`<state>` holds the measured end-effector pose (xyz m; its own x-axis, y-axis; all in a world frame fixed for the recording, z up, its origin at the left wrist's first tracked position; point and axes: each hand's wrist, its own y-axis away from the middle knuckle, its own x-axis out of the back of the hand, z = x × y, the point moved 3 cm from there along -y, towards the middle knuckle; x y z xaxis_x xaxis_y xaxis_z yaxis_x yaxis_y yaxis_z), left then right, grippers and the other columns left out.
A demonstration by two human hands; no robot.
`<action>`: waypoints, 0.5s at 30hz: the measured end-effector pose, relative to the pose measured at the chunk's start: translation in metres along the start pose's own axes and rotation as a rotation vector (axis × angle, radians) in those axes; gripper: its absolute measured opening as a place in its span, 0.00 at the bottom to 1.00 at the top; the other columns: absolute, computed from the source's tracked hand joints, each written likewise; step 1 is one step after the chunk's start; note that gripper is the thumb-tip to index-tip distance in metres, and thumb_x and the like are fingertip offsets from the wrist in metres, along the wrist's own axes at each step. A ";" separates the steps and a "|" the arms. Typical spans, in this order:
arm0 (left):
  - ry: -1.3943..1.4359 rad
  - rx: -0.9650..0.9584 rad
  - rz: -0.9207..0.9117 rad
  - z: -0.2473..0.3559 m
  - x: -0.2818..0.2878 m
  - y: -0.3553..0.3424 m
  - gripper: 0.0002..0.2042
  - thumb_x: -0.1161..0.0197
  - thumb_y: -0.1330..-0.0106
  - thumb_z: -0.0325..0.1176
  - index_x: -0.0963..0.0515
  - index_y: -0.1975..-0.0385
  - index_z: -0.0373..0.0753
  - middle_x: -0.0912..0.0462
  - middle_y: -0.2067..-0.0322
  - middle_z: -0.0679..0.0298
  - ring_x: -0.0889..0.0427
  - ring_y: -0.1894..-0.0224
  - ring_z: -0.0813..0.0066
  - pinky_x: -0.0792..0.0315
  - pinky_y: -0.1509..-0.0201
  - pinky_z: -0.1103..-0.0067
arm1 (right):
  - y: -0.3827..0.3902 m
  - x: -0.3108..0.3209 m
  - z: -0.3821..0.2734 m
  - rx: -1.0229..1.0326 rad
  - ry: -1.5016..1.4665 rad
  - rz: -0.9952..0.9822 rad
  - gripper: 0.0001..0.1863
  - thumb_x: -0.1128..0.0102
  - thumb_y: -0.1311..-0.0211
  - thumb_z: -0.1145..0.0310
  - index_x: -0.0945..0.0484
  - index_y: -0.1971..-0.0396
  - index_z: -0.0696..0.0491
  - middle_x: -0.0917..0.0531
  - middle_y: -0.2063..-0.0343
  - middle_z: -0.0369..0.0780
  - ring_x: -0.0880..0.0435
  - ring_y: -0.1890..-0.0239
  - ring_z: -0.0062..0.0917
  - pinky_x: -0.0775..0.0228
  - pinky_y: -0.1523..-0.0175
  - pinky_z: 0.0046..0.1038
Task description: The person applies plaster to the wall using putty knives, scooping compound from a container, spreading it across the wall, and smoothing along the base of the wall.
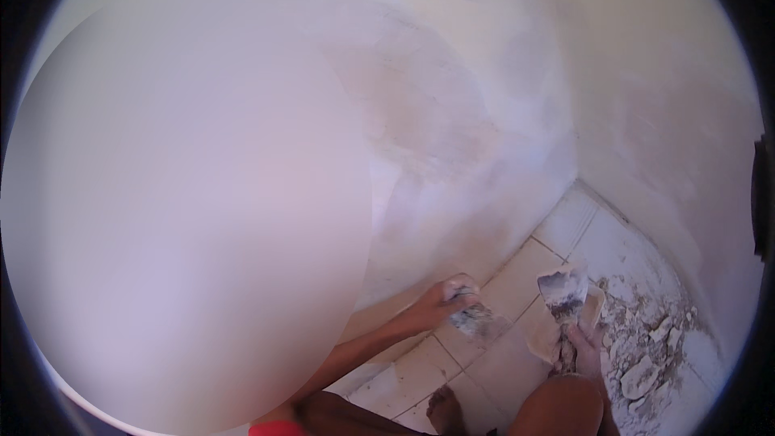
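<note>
- Rubble (646, 355) lies on the tiled floor (504, 278), right of both hands
- Left hand (454, 292), well left of the rubble, has its fingers curled round a scraper (478, 321), blade just below them
- Right hand (586, 349), just beside the rubble's left edge, grips a smeared putty knife (563, 291), its blade beyond the fingers

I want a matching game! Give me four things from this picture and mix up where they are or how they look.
1. left hand
2. right hand
3. rubble
4. foot

A. bare, near the lower edge
B. above the foot in the picture
C. in pale lumps, farthest right
D. holding a wide scraper, just left of the rubble

Pairs: 1-B, 2-D, 3-C, 4-A
</note>
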<state>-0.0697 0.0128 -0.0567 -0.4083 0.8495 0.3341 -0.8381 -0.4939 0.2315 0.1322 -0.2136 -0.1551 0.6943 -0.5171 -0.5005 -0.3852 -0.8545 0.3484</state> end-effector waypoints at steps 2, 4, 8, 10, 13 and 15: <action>0.049 0.047 -0.019 -0.022 -0.018 -0.024 0.11 0.43 0.27 0.38 0.27 0.56 0.37 0.25 0.62 0.68 0.28 0.56 0.81 0.31 0.50 0.80 | 0.002 0.004 0.009 -0.021 -0.054 0.005 0.11 0.50 0.30 0.66 0.22 0.63 0.57 0.23 0.80 0.34 0.27 0.83 0.15 0.36 0.80 0.19; 0.016 0.056 0.000 -0.050 -0.032 -0.042 0.11 0.43 0.27 0.39 0.27 0.55 0.37 0.25 0.62 0.68 0.28 0.56 0.81 0.30 0.50 0.80 | -0.005 0.022 0.033 0.008 -0.013 0.066 0.10 0.50 0.31 0.68 0.22 0.60 0.57 0.22 0.78 0.34 0.26 0.82 0.16 0.36 0.79 0.20; 0.139 0.115 0.005 -0.079 -0.063 -0.059 0.13 0.45 0.27 0.41 0.27 0.55 0.38 0.25 0.64 0.70 0.27 0.59 0.83 0.30 0.53 0.81 | -0.007 0.026 0.025 -0.014 -0.070 0.139 0.09 0.49 0.31 0.70 0.22 0.59 0.58 0.22 0.76 0.33 0.26 0.81 0.15 0.36 0.79 0.19; 0.195 0.147 0.007 -0.086 -0.073 -0.060 0.13 0.45 0.26 0.42 0.27 0.55 0.38 0.25 0.65 0.70 0.27 0.60 0.83 0.29 0.54 0.81 | -0.010 0.043 0.021 0.195 0.096 0.049 0.09 0.49 0.31 0.71 0.23 0.59 0.58 0.22 0.75 0.35 0.26 0.82 0.17 0.34 0.79 0.21; 0.271 0.156 0.025 -0.100 -0.085 -0.060 0.14 0.46 0.26 0.43 0.26 0.57 0.37 0.25 0.67 0.71 0.27 0.63 0.83 0.29 0.57 0.81 | -0.005 0.047 0.016 0.113 0.078 0.116 0.09 0.49 0.31 0.71 0.23 0.58 0.58 0.21 0.73 0.35 0.24 0.78 0.16 0.31 0.76 0.20; 0.189 0.202 0.097 -0.122 -0.086 -0.061 0.14 0.48 0.26 0.43 0.25 0.59 0.38 0.24 0.68 0.70 0.25 0.65 0.82 0.28 0.60 0.80 | 0.000 0.044 0.014 0.043 0.033 0.127 0.09 0.49 0.31 0.70 0.24 0.57 0.57 0.21 0.72 0.34 0.24 0.76 0.15 0.30 0.74 0.19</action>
<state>-0.0275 -0.0080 -0.2108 -0.5592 0.8064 0.1922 -0.7103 -0.5856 0.3906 0.1540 -0.2367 -0.1884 0.6575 -0.6198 -0.4284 -0.4966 -0.7841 0.3722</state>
